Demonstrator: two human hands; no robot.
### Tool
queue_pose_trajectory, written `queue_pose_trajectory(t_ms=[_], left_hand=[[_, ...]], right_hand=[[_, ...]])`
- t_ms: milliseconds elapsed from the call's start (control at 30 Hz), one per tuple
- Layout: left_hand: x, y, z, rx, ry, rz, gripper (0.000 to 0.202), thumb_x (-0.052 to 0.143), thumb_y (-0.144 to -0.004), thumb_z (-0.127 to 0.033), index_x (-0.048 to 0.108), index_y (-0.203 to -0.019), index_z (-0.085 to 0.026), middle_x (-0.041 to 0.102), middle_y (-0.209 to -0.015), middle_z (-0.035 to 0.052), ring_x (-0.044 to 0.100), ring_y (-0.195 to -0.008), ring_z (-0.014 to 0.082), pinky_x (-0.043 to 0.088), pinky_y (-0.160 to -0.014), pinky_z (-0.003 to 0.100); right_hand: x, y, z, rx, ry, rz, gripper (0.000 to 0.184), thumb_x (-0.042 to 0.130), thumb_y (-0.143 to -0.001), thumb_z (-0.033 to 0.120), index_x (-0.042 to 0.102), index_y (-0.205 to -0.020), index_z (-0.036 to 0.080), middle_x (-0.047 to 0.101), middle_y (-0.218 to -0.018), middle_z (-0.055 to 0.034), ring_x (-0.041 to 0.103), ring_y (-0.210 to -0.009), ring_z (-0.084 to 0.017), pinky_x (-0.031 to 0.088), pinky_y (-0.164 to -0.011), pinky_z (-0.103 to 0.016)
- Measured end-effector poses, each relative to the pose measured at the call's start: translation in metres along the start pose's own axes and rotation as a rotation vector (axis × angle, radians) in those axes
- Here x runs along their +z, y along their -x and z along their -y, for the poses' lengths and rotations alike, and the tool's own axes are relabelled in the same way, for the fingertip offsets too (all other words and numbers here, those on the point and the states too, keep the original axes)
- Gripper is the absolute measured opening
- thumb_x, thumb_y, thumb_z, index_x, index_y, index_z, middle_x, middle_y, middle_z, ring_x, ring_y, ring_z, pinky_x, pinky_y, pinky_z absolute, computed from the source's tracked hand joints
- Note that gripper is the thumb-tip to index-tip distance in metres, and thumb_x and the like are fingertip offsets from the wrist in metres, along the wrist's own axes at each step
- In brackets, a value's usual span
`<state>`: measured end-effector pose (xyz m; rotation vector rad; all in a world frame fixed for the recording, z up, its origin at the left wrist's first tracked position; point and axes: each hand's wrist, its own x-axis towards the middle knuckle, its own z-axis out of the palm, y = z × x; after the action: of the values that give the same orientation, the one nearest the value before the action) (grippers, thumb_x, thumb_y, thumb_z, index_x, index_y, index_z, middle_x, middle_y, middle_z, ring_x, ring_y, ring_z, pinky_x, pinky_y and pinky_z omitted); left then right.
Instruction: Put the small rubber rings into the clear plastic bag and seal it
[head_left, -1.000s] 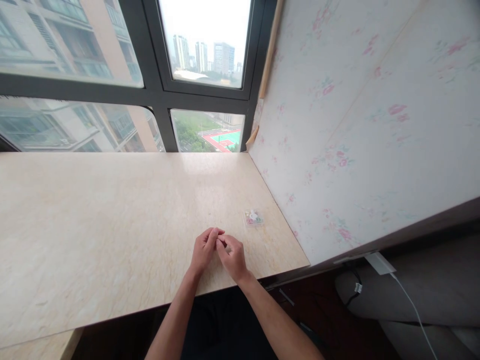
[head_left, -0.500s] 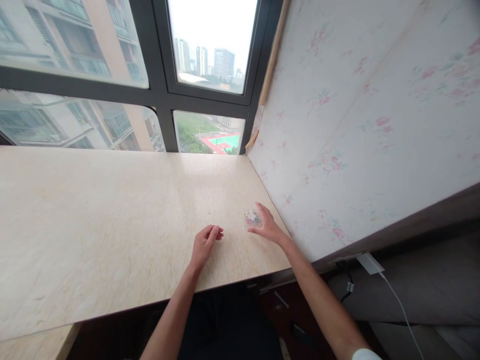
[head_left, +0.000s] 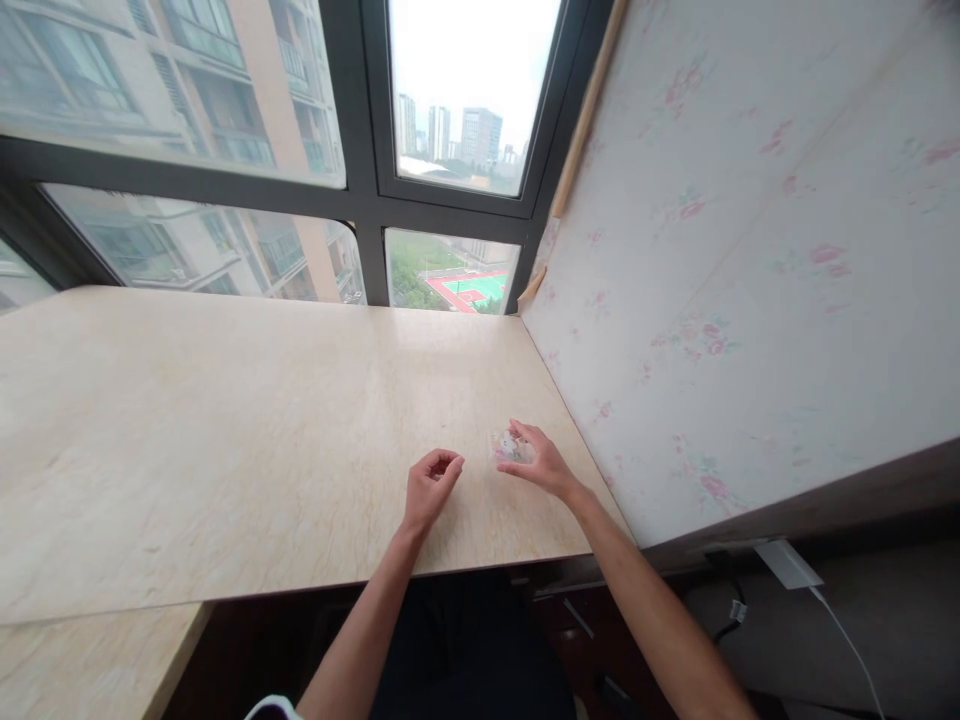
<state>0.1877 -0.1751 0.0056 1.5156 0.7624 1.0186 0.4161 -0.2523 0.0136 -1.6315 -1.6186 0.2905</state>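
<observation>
A small clear plastic box (head_left: 504, 446) with tiny coloured pieces and a white shape in it lies on the pale marble-patterned sill (head_left: 247, 440). My right hand (head_left: 538, 460) reaches round its right part, fingers on the far side and thumb on the near side. Part of the box is hidden behind that hand. To its left, my left hand (head_left: 433, 485) hovers low over or rests on the sill, which I cannot tell. Its fingers are curled in toward the thumb, and no object shows in them.
Dark window frames (head_left: 373, 150) border the back of the sill. A wall with flowered paper (head_left: 720, 300) rises on the right. Below at the right is a white adapter (head_left: 787, 563) with a cable. The sill's front edge runs just below my hands.
My right hand has closed in around the box. My left hand has turned a little, its thumb now pointing up and right. The camera view has swung slightly left.
</observation>
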Motion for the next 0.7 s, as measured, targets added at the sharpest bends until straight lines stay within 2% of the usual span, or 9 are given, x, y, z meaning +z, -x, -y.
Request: queue_pose_trajectory(t_ms=[100,200,333,500,700], left_hand=[[-0.002,0.003,-0.003,0.1,-0.04,-0.048,0.021,0.064,-0.083,-0.034,0.063,-0.096,-0.017,0.067,-0.096,0.0069,0.062,-0.081,0.0174,0.049,-0.07,0.029],[-0.003,0.005,-0.004,0.158,-0.029,-0.058,0.039,0.067,-0.08,-0.033,0.056,-0.115,-0.019,0.061,-0.117,0.0108,0.061,-0.096,0.0206,0.05,-0.077,0.033],[-0.011,0.007,0.0,0.095,0.048,-0.012,0.06,0.072,-0.078,-0.035,0.047,-0.131,-0.019,0.053,-0.132,0.0145,0.054,-0.117,0.0269,0.048,-0.094,0.041],[-0.044,0.011,0.001,0.002,0.14,0.094,0.072,0.078,-0.073,-0.035,0.047,-0.135,-0.016,0.055,-0.133,0.0164,0.057,-0.117,0.0296,0.046,-0.101,0.048],[-0.091,0.013,-0.01,-0.011,-0.014,0.164,0.078,0.082,-0.067,-0.034,0.048,-0.135,-0.015,0.06,-0.129,0.0144,0.059,-0.116,0.0298,0.045,-0.102,0.05]], right_hand=[[0.013,-0.009,0.02,-0.066,-0.043,0.034,0.085,0.078,-0.068,0.052,0.046,-0.139,0.02,0.061,-0.12,-0.0148,0.059,-0.11,-0.028,0.047,-0.097,-0.047],[0.028,-0.018,0.037,-0.142,-0.081,0.064,0.082,0.078,-0.069,0.051,0.048,-0.139,0.021,0.063,-0.12,-0.0143,0.06,-0.11,-0.029,0.047,-0.096,-0.047],[0.041,-0.025,0.054,-0.167,-0.132,0.1,0.075,0.076,-0.073,0.05,0.051,-0.137,0.021,0.064,-0.119,-0.0144,0.061,-0.11,-0.029,0.048,-0.096,-0.048],[0.047,-0.031,0.068,-0.164,-0.186,0.224,0.077,0.077,-0.07,0.052,0.052,-0.137,0.021,0.064,-0.124,-0.0138,0.059,-0.116,-0.03,0.047,-0.099,-0.049],[0.067,-0.044,0.08,-0.267,-0.158,0.321,0.073,0.076,-0.074,0.047,0.052,-0.137,0.019,0.061,-0.131,-0.0143,0.056,-0.121,-0.03,0.045,-0.102,-0.048]])
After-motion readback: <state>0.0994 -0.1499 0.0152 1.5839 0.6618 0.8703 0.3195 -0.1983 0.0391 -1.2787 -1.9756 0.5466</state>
